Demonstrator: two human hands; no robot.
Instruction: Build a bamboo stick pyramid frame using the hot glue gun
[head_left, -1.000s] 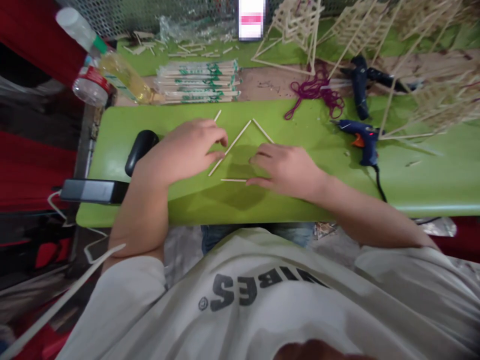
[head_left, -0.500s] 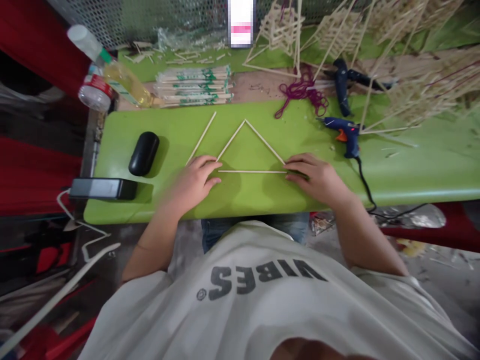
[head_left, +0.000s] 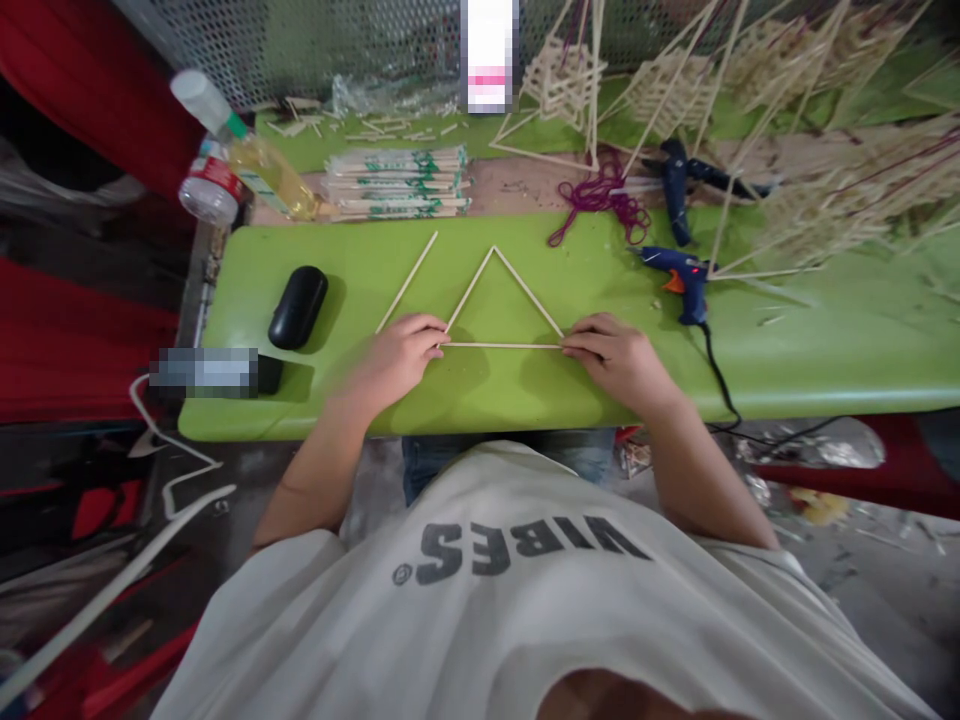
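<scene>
Wooden sticks [head_left: 502,345], 3 slim straight ones, outline a triangle on the smooth green table [head_left: 510,400], its apex pointing far. The person's left hand [head_left: 405,358] pinches the near left corner; the right hand [head_left: 619,358] pinches the near right. Light, even pressure should suit, keeping tips meeting flush. Left lies 1 loose stick [head_left: 407,282]; right, a hard blue glue gun [head_left: 688,280].

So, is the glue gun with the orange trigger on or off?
Apparently on: a small red light glows on the glue gun.
</scene>
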